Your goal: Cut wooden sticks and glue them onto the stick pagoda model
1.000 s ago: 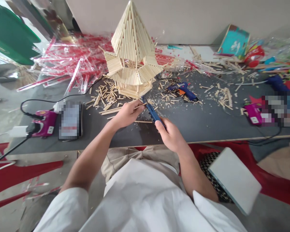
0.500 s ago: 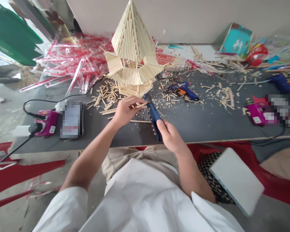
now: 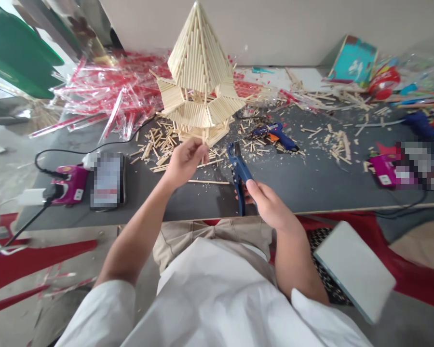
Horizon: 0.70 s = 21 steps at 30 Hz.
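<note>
Pinched in the fingers of my left hand [image 3: 183,163] is a thin wooden stick [image 3: 204,137], held roughly upright just in front of a pagoda-like stick model [image 3: 197,53]. Whether the stick touches the model I cannot tell. My right hand [image 3: 270,201] grips a pair of blue hand cutters [image 3: 243,168], their handles spread apart and the head pointing away from me. The cutters stand clear of the stick, to the right of it. The model has a cone roof over a flared lower tier. Cut stick pieces [image 3: 159,144] lie to its left.
A blue glue gun [image 3: 280,137] lies right of the model among scraps. Red-and-clear plastic wrappers [image 3: 123,99] are heaped at back left. A phone [image 3: 107,180] and a purple power adapter [image 3: 70,183] with cables sit at left; another purple adapter [image 3: 385,169] is at right.
The stick has left the cutters' head and turned from lying sideways to upright in my left hand. My right hand has drawn the cutters right, and their handles have spread.
</note>
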Motion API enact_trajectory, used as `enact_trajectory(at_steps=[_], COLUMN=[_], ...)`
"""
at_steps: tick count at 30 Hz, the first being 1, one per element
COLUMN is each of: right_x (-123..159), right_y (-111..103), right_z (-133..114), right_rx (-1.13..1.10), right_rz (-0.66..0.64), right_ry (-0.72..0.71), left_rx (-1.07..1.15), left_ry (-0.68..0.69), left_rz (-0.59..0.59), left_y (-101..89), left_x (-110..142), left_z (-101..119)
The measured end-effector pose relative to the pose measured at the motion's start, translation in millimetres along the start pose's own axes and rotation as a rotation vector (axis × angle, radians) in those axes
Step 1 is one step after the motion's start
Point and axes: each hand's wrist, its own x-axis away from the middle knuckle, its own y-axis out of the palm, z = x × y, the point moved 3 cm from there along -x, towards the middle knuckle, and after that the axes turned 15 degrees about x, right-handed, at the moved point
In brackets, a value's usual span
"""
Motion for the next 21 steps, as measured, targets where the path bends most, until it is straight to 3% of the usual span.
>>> enact_trajectory(at_steps=[3,6,11,21], right_x=[6,10,9,2], right_y=[-5,-4,8,25], right_z=[-8,-21,-33,-21], right_rx=[0.163,0.313,0.426,0.478], right_rz=[0.009,-0.011,-0.006,0.096], right_ry=[-0.022,-0.076,-0.143,-0.197], left_rx=[-0.015,-0.059,-0.224,-0.331], left_ry=[-0.239,-0.351,-0.359,-0.320], left_rz=[-0.159,-0.219,-0.240,-0.275], left_y=[3.1,4.7,0.6,-2.4], left_x=[2,5,3,3], left_z=[-7,-8,-7,-12])
